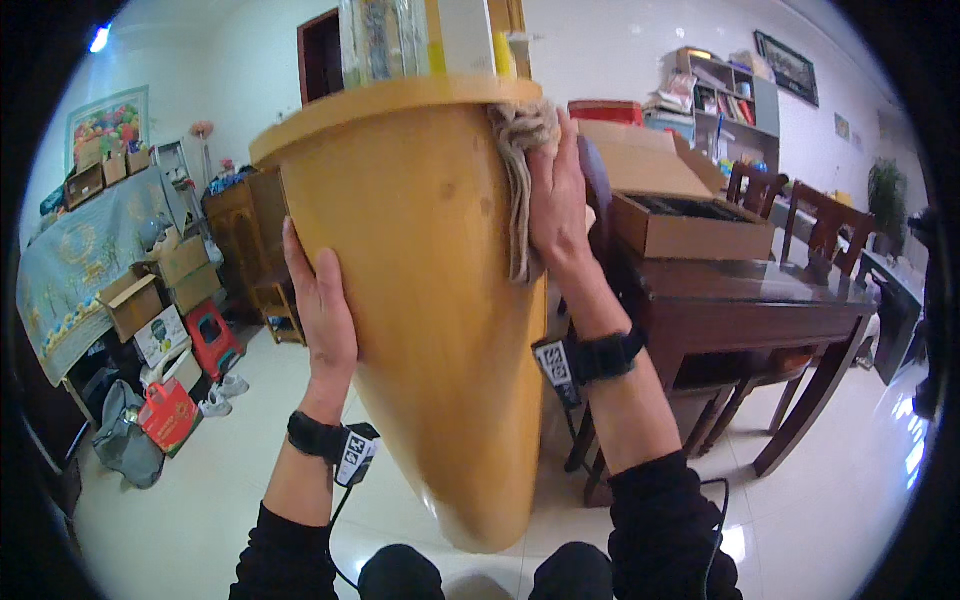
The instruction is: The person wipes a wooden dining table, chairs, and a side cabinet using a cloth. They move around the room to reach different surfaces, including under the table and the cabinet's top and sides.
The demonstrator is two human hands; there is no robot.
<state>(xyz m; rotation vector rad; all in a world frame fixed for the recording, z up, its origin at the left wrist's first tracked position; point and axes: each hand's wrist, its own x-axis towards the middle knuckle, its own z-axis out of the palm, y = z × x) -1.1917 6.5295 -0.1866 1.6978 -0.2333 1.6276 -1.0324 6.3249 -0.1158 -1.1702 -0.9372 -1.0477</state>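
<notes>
A tall yellow-brown cabinet with a rounded end (420, 285) stands right before me, with a projecting rim at its top. My left hand (324, 315) lies against its left side, fingers pointing up and holding nothing. Near the top right, my right hand (559, 202) presses a folded grey-beige cloth (517, 165) to the cabinet's side, just under the rim. A few dark spots mark the surface between the hands. Both wrists carry black straps with printed tags and cables.
Clear-wrapped items (386, 41) stand on the cabinet top. To the right is a dark wooden table (750, 285) with an open cardboard box (697, 232) and chairs. At left are cardboard boxes (131, 300), a red stool (214, 337), a red bag (169, 416) and shoes (217, 401).
</notes>
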